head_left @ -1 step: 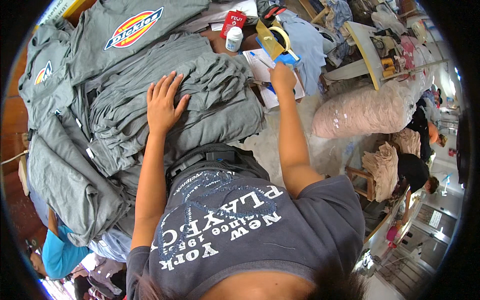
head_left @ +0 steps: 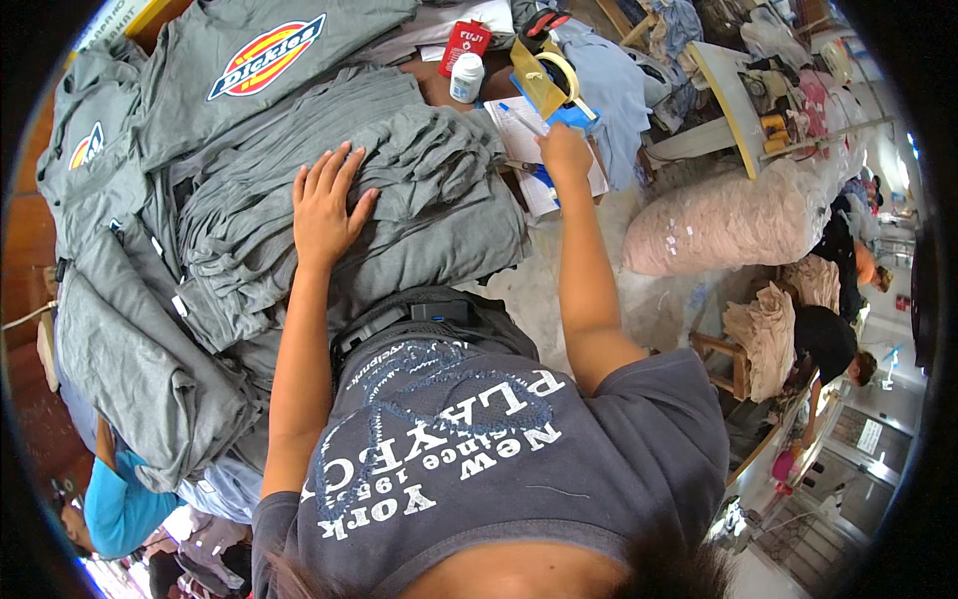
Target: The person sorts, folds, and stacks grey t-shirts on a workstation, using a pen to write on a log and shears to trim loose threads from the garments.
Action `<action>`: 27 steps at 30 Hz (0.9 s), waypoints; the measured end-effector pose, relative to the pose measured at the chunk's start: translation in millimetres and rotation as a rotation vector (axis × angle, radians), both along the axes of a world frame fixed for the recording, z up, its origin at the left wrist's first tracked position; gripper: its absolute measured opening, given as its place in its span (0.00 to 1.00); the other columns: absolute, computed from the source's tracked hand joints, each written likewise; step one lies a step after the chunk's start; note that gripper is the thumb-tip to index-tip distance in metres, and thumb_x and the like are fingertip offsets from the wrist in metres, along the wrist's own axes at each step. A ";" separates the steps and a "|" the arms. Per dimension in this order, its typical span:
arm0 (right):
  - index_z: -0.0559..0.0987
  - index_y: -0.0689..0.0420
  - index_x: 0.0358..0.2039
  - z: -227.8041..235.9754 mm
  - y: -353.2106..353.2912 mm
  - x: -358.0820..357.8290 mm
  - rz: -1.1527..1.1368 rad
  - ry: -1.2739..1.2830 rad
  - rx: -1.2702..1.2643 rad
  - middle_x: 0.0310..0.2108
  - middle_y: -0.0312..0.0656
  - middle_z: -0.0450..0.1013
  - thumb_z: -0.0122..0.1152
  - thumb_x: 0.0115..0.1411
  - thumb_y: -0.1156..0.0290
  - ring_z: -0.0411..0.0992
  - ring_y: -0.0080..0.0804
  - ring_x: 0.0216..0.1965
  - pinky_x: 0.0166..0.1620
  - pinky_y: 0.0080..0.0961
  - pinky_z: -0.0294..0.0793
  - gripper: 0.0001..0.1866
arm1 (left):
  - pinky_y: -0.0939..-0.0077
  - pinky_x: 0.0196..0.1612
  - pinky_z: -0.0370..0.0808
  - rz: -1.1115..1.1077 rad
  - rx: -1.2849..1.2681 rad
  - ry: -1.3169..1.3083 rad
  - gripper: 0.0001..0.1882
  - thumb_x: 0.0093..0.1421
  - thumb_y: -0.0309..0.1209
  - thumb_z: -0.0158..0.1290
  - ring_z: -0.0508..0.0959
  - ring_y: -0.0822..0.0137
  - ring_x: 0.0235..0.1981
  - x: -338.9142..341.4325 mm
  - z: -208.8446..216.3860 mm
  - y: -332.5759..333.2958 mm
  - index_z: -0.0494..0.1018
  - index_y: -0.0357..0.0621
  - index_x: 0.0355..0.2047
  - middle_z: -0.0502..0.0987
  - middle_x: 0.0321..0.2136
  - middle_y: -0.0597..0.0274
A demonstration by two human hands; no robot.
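Note:
My left hand (head_left: 331,205) lies flat with its fingers spread on a thick pile of grey T-shirts (head_left: 439,165). Over a white sheet of lined paper (head_left: 540,205), my right hand (head_left: 566,157) is curled closed. A pen (head_left: 519,119) slants across the paper, one end reaching the right hand's fingers. Whether those fingers grip it is hidden by the back of the hand. Beside the wrist, small snips with a blue handle (head_left: 539,174) rest on the paper. Just beyond sits a roll of pale yellow tape (head_left: 565,78).
Behind the pile stand a white bottle (head_left: 466,78) and a red packet (head_left: 462,48). Grey shirts with a printed logo (head_left: 269,60) spread at the far left. A plastic-wrapped pink bundle (head_left: 718,220) lies to the right. Other people work nearby, one in a blue sleeve (head_left: 125,504) at lower left.

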State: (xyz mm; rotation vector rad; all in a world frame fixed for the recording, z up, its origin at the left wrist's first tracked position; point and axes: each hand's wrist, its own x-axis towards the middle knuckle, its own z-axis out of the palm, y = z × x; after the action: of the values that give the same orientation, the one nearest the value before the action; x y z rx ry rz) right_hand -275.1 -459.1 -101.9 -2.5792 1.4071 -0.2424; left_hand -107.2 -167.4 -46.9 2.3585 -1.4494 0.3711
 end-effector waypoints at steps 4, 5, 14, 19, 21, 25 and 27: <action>0.71 0.59 0.26 3.2 -13.1 1.5 0.238 -0.247 -0.008 0.24 0.48 0.73 0.59 0.48 0.64 0.73 0.45 0.25 0.28 0.36 0.71 0.12 | 0.63 0.57 0.52 -0.015 -0.031 0.008 0.26 0.54 0.43 0.48 0.63 0.62 0.53 1.8 0.0 0.5 0.62 0.53 0.53 0.63 0.53 0.65; 0.69 0.58 0.25 14.4 -7.7 4.5 0.233 -0.368 -0.003 0.23 0.47 0.73 0.58 0.49 0.65 0.73 0.42 0.24 0.27 0.34 0.71 0.11 | 0.63 0.57 0.52 -0.010 -0.030 0.009 0.26 0.54 0.43 0.48 0.63 0.62 0.53 1.3 -1.3 0.7 0.62 0.53 0.53 0.63 0.53 0.65; 0.66 0.55 0.32 -2.7 -21.0 45.6 0.244 -1.262 0.923 0.25 0.37 0.71 0.48 0.57 0.62 0.68 0.22 0.22 0.24 0.19 0.68 0.10 | 0.64 0.57 0.52 -0.008 -0.031 0.002 0.26 0.53 0.42 0.49 0.63 0.62 0.54 1.6 -1.9 0.1 0.62 0.53 0.53 0.64 0.53 0.65; 0.69 0.57 0.30 -19.6 -23.4 54.3 0.184 -1.014 0.778 0.23 0.32 0.68 0.54 0.56 0.62 0.65 0.19 0.21 0.26 0.14 0.65 0.12 | 0.64 0.57 0.52 -0.006 -0.019 0.008 0.26 0.53 0.42 0.49 0.62 0.62 0.54 0.6 -0.7 1.0 0.62 0.52 0.53 0.64 0.53 0.65; 0.69 0.59 0.21 -32.1 -28.7 57.9 0.317 -1.080 0.518 0.17 0.33 0.65 0.59 0.53 0.61 0.59 0.19 0.18 0.21 0.18 0.59 0.15 | 0.64 0.57 0.52 -0.008 -0.017 0.005 0.26 0.53 0.42 0.49 0.63 0.62 0.54 0.8 0.1 0.3 0.62 0.51 0.53 0.64 0.53 0.64; 0.67 0.60 0.15 -40.6 -25.9 62.8 0.362 -1.010 0.259 0.11 0.36 0.62 0.61 0.51 0.59 0.57 0.22 0.15 0.20 0.23 0.57 0.20 | 0.64 0.57 0.53 -0.006 -0.029 0.010 0.26 0.53 0.41 0.49 0.63 0.62 0.53 1.5 -2.0 1.0 0.62 0.51 0.52 0.64 0.52 0.64; 0.66 0.61 0.13 -40.4 -27.1 62.3 0.357 -0.975 0.194 0.10 0.38 0.61 0.61 0.51 0.59 0.57 0.24 0.14 0.20 0.25 0.57 0.21 | 0.64 0.57 0.53 -0.001 -0.030 0.008 0.26 0.53 0.41 0.49 0.63 0.62 0.53 0.0 0.1 0.8 0.63 0.51 0.52 0.64 0.52 0.64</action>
State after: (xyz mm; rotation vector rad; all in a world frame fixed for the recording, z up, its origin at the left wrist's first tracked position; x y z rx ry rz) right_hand -212.8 -486.2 -142.3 -1.9896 0.5687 -1.0516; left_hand -107.1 -166.6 -46.8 2.3332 -1.4311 0.3794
